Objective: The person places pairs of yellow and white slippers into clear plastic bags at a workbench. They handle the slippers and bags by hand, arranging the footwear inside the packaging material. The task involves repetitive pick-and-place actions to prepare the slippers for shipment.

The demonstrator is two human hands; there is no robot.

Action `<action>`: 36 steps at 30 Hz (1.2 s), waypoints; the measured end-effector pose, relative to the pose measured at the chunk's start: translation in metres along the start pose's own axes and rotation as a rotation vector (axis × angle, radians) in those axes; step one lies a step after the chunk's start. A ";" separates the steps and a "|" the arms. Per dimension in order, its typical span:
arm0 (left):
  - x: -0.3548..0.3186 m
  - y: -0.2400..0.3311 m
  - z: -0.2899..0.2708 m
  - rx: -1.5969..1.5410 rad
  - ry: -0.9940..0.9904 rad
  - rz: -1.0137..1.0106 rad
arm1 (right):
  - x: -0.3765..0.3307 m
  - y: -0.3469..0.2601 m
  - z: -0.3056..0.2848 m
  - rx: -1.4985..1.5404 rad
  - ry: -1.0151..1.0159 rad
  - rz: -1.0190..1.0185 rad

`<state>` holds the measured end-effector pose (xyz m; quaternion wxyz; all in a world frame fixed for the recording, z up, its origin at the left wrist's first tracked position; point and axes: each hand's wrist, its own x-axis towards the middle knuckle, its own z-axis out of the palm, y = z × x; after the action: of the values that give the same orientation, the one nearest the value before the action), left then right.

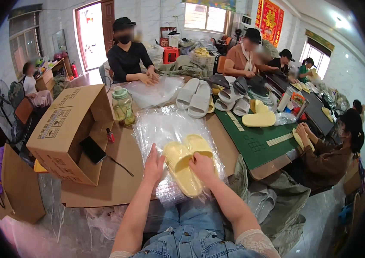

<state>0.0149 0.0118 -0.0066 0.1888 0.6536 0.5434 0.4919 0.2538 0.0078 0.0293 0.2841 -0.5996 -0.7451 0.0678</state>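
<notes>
A pair of pale yellow slippers (183,175) lies side by side over a stack of clear plastic bags (150,124). My right hand (203,167) is closed on the slippers, its fingers at the straps between the two. To the left of them, my left hand (153,164) rests on the plastic with its fingers stretched out and nothing gripped. A small gap shows between this hand and the slippers.
An open cardboard box (66,129) stands at left, with a phone (92,149) and small red bottle (110,136) beside it. Behind are a glass jar (123,107) and grey slippers (194,96). A green mat (255,139) lies right; co-workers sit around the tables.
</notes>
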 end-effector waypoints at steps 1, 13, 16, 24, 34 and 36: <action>0.002 0.002 0.000 0.026 -0.030 0.005 | -0.013 0.004 -0.013 0.025 -0.016 0.006; -0.001 0.012 0.010 0.279 -0.100 0.081 | -0.159 0.113 -0.278 -0.259 0.131 0.354; -0.004 0.013 -0.002 0.301 -0.101 0.057 | -0.182 0.149 -0.336 -0.562 0.166 0.450; -0.002 0.004 0.000 0.315 -0.121 0.084 | -0.230 0.216 -0.275 -0.671 -0.442 0.618; 0.002 0.012 0.003 0.295 -0.133 0.076 | -0.216 0.335 0.026 -0.485 -0.737 0.489; -0.002 0.005 -0.004 0.292 -0.105 0.085 | -0.211 0.319 0.040 -0.394 -0.803 0.498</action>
<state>0.0140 0.0071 -0.0014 0.0990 0.7213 0.5704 0.3802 0.5313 -0.0926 -0.2173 -0.1678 -0.7278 -0.6286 0.2167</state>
